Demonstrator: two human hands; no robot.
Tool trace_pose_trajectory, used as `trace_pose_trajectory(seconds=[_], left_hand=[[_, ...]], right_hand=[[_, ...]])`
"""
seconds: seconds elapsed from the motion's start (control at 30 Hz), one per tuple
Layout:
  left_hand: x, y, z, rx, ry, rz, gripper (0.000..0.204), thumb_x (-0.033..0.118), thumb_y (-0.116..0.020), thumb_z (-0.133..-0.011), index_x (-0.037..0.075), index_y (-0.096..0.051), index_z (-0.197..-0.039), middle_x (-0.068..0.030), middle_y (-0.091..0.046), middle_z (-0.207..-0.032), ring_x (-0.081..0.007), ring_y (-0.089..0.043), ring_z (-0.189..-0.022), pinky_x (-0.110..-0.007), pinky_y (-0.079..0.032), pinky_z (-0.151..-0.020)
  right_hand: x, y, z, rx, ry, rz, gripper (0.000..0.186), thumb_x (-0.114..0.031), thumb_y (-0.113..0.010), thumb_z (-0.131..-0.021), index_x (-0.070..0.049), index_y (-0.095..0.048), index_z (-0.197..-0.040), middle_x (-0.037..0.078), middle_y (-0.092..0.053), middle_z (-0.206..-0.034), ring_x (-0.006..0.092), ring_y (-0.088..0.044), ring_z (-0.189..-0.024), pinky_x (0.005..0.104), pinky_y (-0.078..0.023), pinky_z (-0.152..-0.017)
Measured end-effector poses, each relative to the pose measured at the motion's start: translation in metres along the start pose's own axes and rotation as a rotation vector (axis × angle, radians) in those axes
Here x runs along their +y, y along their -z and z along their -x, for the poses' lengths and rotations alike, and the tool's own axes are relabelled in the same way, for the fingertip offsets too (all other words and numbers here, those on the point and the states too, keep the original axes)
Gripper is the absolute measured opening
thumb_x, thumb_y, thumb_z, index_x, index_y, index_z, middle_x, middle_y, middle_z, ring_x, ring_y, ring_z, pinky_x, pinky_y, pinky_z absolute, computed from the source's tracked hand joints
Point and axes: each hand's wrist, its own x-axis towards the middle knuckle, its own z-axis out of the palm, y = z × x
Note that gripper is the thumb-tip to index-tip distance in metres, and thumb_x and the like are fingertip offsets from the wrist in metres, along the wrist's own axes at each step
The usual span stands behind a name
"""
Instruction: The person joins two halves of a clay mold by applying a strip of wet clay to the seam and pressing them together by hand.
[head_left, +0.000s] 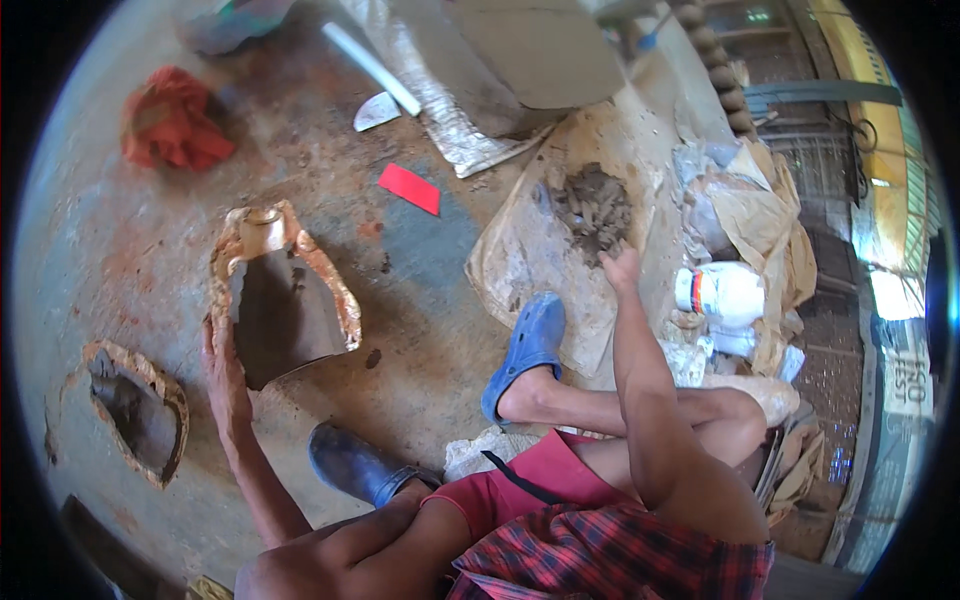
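Observation:
My left hand (226,378) lies along the outer left side of a plaster-like mould (343,305), fingers stretched out against its wall. Dark grey clay (285,320) lines the hollow of that mould, which has a narrow neck at its far end. To the right, my right hand (622,267) reaches the near edge of a heap of dark clay lumps (597,205), its fingers bent and closed at the clay. The heap lies on a pale plastic sheet (510,245). A smaller mould (172,400), also with clay inside, lies at the left.
A red flat card (410,189), a white half-round piece (377,112) and a pale bar (372,70) lie on the floor. An orange-red cloth (175,118) is far left. A big grey slab (540,50) stands beyond; a white jar (728,293) lies among bags at right.

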Motion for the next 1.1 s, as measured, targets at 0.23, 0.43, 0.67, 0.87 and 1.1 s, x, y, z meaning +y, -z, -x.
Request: trace_pose_trajectory(seconds=[0.23, 0.43, 0.67, 0.87, 1.1], left_hand=[[0.032, 0.005, 0.001, 0.014, 0.141, 0.015, 0.062, 0.044, -0.051, -0.111, 0.002, -0.048, -0.156, -0.0096, -0.06, -0.137, -0.0178, -0.054, -0.112, -0.032, -0.043, -0.102], [0.038, 0.006, 0.002, -0.011, 0.105, 0.152, 0.056, 0.041, -0.053, -0.111, 0.003, -0.055, -0.151, -0.0072, -0.064, -0.132, -0.0159, -0.054, -0.119, -0.032, -0.041, -0.108], [0.04, 0.009, 0.002, -0.023, 0.115, 0.153, 0.057, 0.042, -0.053, -0.11, 0.001, -0.054, -0.15, -0.0075, -0.064, -0.132, -0.0176, -0.054, -0.118, -0.033, -0.041, -0.108], [0.037, 0.001, 0.002, 0.029, 0.021, 0.063, 0.059, 0.041, -0.052, -0.11, 0.0, -0.051, -0.152, -0.0127, -0.062, -0.14, -0.0201, -0.056, -0.125, -0.034, -0.041, -0.111], [0.052, 0.005, 0.005, -0.033, 0.109, 0.252, 0.065, 0.044, -0.052, -0.108, 0.0, -0.047, -0.156, -0.0157, -0.058, -0.149, -0.0262, -0.052, -0.139, -0.036, -0.036, -0.118]], right_hand=[[-0.007, -0.012, -0.003, -0.342, -0.164, 0.432, 0.047, -0.026, -0.08, -0.077, -0.003, -0.076, -0.118, 0.027, -0.073, -0.12, 0.0394, -0.071, -0.116, 0.0465, -0.057, -0.102], [-0.023, 0.035, -0.014, -0.661, -0.152, 0.474, 0.043, -0.024, -0.079, -0.072, -0.002, -0.077, -0.109, 0.021, -0.078, -0.11, 0.0375, -0.075, -0.106, 0.0443, -0.059, -0.094], [-0.295, 0.044, 0.105, -0.319, 0.661, -0.345, 0.031, -0.021, -0.087, -0.079, -0.001, -0.072, -0.096, 0.016, -0.074, -0.092, 0.0305, -0.073, -0.086, 0.0408, -0.058, -0.08], [-0.368, -0.063, 0.189, -0.065, 0.928, -0.3, 0.059, -0.066, -0.061, -0.095, -0.007, -0.06, -0.09, 0.014, -0.056, -0.096, 0.0369, -0.06, -0.093, 0.05, -0.051, -0.076], [-0.362, -0.058, 0.176, -0.12, 0.84, -0.364, 0.048, -0.053, -0.066, -0.098, -0.006, -0.059, -0.089, 0.015, -0.056, -0.094, 0.0369, -0.058, -0.091, 0.0495, -0.049, -0.073]])
